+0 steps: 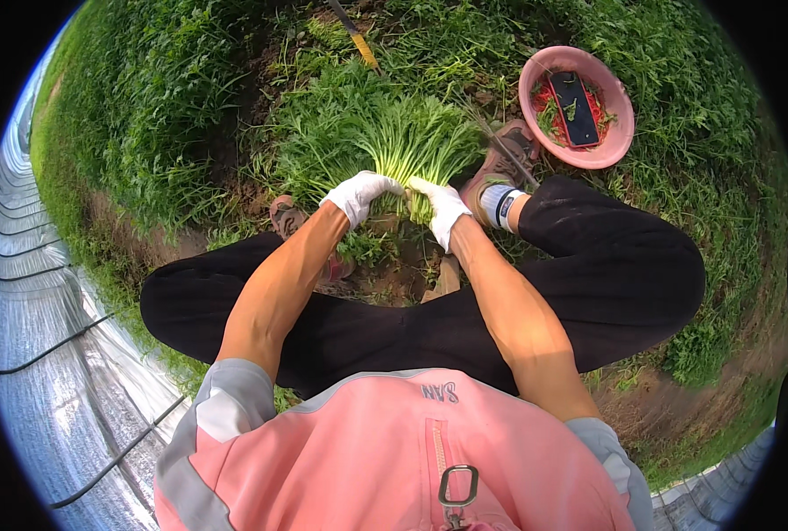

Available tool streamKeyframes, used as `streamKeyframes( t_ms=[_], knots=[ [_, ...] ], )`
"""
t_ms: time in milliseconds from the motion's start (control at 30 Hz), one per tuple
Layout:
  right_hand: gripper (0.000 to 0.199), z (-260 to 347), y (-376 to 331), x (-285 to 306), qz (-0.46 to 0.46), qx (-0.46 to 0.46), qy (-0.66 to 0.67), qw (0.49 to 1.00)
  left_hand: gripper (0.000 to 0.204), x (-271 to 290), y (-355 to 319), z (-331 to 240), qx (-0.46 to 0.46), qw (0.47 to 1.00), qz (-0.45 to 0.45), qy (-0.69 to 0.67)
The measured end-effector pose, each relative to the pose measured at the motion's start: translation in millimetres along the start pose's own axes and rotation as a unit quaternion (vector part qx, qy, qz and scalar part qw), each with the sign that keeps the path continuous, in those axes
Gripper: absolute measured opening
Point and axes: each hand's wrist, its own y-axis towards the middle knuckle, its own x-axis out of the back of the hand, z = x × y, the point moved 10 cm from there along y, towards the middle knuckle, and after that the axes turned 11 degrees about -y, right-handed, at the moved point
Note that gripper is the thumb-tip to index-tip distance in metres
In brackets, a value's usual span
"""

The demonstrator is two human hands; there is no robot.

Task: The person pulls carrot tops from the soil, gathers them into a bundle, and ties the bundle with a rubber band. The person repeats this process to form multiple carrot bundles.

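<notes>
A bunch of leafy greens (416, 142) with pale green stems and feathery leaves lies in front of me, its leaves fanned out away from my body. My left hand (359, 196), in a white glove, is closed round the stems on the left side. From the right, my right hand (443, 207), gloved in white too, grips the same stems near their lower ends. The two hands nearly meet over the stem ends. More cut-looking greens (323, 142) lie beyond my left hand. Some of the fingers are hidden under the stems.
A pink basin (621, 133) at the far right holds a dark phone (574, 108) and red strands. A tool with a yellow section (364, 50) stands ahead. A thin rod (509, 157) crosses by my right shoe (491, 181). Dense green plants (159, 106) grow around; plastic sheeting (49, 354) lies left.
</notes>
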Motion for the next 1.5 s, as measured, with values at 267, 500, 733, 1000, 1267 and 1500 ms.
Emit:
streamKeyframes(
  t_ms=[267,500,733,1000,1267,1500],
  knots=[
    [0.078,7.1,-8.4,-7.7,0.017,0.006,-0.031,0.999,0.020,-7.1,0.0,-0.3,-0.002,0.999,0.031,0.015],
    [0.031,12.4,-9.9,-1.3,-0.010,0.000,-0.028,1.000,0.015,-1.8,4.9,-0.2,0.013,1.000,-0.014,0.021],
    [0.010,21.4,-27.5,-8.8,0.024,0.007,0.061,0.998,0.006,-2.0,7.5,12.0,0.049,0.994,-0.022,-0.093],
    [0.008,23.2,-29.7,-7.1,0.019,-0.007,-0.078,0.997,0.008,-9.8,13.5,7.5,0.000,1.000,-0.025,0.014],
    [0.015,37.4,-48.1,-15.2,0.024,0.010,0.019,0.999,0.009,-15.4,-3.8,-12.3,-0.053,0.998,-0.040,-0.004],
    [0.011,40.1,-35.5,-9.7,0.069,-0.014,0.117,0.991,0.010,1.3,-40.0,-30.6,-0.057,0.994,0.029,-0.092]
  ],
)
